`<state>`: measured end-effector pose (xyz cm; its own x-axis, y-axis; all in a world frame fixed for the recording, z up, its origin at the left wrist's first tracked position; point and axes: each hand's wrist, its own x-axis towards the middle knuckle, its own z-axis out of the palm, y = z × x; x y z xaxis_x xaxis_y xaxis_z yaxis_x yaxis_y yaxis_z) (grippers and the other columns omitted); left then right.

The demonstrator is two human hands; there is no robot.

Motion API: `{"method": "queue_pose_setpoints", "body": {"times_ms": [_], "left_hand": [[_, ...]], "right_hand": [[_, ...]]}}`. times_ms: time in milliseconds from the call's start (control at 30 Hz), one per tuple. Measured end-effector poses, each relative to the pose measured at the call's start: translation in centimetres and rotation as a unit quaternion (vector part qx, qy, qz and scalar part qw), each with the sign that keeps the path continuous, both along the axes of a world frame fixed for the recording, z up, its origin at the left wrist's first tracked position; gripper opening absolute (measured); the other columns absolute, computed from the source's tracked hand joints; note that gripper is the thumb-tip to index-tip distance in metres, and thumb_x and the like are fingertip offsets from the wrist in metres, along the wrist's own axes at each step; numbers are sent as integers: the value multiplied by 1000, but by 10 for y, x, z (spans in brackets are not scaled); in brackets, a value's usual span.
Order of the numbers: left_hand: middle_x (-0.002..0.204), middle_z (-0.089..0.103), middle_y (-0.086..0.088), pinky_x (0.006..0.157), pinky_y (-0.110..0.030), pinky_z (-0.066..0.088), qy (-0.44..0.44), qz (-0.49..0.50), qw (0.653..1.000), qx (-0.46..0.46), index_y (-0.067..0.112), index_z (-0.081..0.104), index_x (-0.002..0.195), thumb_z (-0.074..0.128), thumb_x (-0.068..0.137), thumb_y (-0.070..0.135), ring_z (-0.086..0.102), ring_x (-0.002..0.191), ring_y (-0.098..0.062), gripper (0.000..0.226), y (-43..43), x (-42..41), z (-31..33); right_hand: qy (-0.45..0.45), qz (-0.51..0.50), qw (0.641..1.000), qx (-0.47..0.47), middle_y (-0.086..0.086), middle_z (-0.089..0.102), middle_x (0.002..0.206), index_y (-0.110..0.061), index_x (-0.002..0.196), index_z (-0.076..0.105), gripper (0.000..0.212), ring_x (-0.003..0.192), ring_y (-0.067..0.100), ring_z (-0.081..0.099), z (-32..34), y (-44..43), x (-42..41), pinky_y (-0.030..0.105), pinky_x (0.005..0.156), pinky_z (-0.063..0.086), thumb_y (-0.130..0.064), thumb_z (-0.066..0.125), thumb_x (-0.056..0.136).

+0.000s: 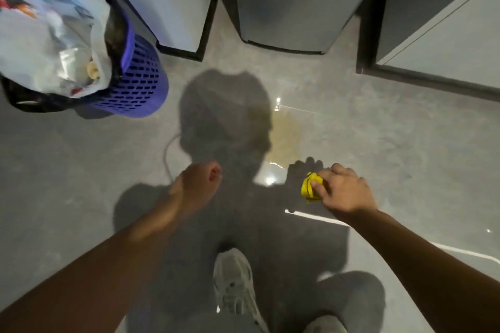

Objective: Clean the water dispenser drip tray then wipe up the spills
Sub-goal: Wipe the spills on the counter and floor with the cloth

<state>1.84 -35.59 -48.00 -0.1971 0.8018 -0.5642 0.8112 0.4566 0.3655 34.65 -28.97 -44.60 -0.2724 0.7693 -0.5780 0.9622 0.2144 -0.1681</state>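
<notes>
Wiping stage: we judge it not yet started; the puddle [284, 138] lies yellowish and glossy on the grey floor [405, 149], and its visible outline looks unbroken.
Drip tray: not in view, so we cannot say whether that first step is done.
Right hand [343, 189]: fingers curled round a crumpled yellow cloth [311, 190], held just at the near edge of the puddle; we cannot tell whether the cloth touches the floor.
Left hand [198, 184]: smeared by motion blur, with nothing visible in it; we cannot tell whether it is open or closed.
Puddle position: on the floor in front of the grey unit [292, 8] at top centre, well apart from the purple bin [140, 81] at the left.
Shadow: our own shadow [224, 116] covers the puddle's left side, so its full extent is hard to make out.
Cut off: only the lower fronts of the unit and its neighbours show; we cannot confirm which is the dispenser.
Remaining, as we judge: the whole puddle, plus any wet patches near the bright glints beside the cloth.
</notes>
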Motion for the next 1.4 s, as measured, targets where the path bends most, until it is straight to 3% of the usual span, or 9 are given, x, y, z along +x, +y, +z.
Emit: {"method": "queue_pose_setpoints", "body": {"times_ms": [200, 400, 533, 600, 700, 833, 1000, 1200, 1400], "left_hand": [[137, 64, -24, 103, -56, 51, 78, -180, 971, 134, 4, 67, 132, 50, 90, 44, 64, 122, -45, 60, 44, -19, -132], [158, 46, -23, 119, -63, 31, 142, -235, 939, 209, 7, 48, 152, 50, 97, 46, 42, 146, -43, 68, 37, -29, -194], [162, 41, -18, 123, -60, 24, 145, -223, 929, 259, 12, 42, 157, 51, 97, 46, 35, 152, -39, 69, 31, -26, -207], [163, 41, -18, 123, -60, 25, 142, -216, 929, 265, 12, 43, 156, 52, 97, 46, 35, 152, -39, 69, 31, -25, -206], [162, 42, -19, 122, -61, 27, 138, -213, 931, 263, 11, 44, 156, 52, 96, 45, 37, 151, -40, 69, 32, -23, -204], [162, 43, -20, 121, -62, 28, 141, -205, 929, 273, 9, 47, 155, 52, 94, 44, 39, 150, -41, 70, 34, -22, -204], [160, 45, -20, 121, -62, 28, 146, -198, 924, 291, 10, 48, 154, 54, 93, 43, 41, 148, -42, 70, 34, -23, -210], [163, 42, -18, 123, -60, 25, 153, -202, 922, 292, 12, 45, 156, 53, 93, 45, 39, 149, -40, 71, 33, -25, -214], [163, 42, -16, 125, -58, 23, 148, -201, 922, 295, 12, 44, 157, 56, 93, 45, 39, 150, -38, 73, 34, -26, -216]], "right_hand": [[37, 36, 998, 23, 3, 64, 116, -27, 125, 65, 37, 107, 33, 59, -135, 16, 0, 42, 87, 48, -48, 55, 96], [95, -63, 982, 152, 5, 67, 94, -19, 105, 72, 42, 86, 32, 61, -175, -17, -10, 41, 74, 50, -46, 40, 101], [23, -105, 979, 173, 15, 67, 116, -11, 133, 66, 44, 97, 42, 62, -182, -24, -12, 49, 81, 51, -38, 50, 102], [-16, -109, 983, 144, 20, 60, 135, -8, 148, 53, 59, 115, 45, 57, -184, -15, -10, 54, 97, 47, -40, 60, 99], [-42, -33, 989, 139, 22, 38, 161, -7, 158, 36, 74, 137, 44, 44, -185, 11, -7, 59, 120, 24, -47, 54, 99], [-66, 34, 988, 134, 15, 8, 173, -9, 165, 10, 76, 158, 37, 11, -194, 64, -11, 59, 126, 9, -46, 29, 101], [-18, 6, 994, 104, 13, -13, 173, -9, 164, -8, 79, 159, 33, -12, -218, 104, -44, 56, 127, -3, -42, 29, 103], [14, 34, 987, 159, 21, 17, 170, -4, 162, 24, 79, 157, 41, 16, -226, 16, -37, 64, 123, 17, -48, 38, 98], [-10, -30, 993, 114, 22, 22, 168, -4, 161, 26, 83, 152, 46, 25, -229, -61, -62, 66, 120, 20, -51, 48, 96]]}}
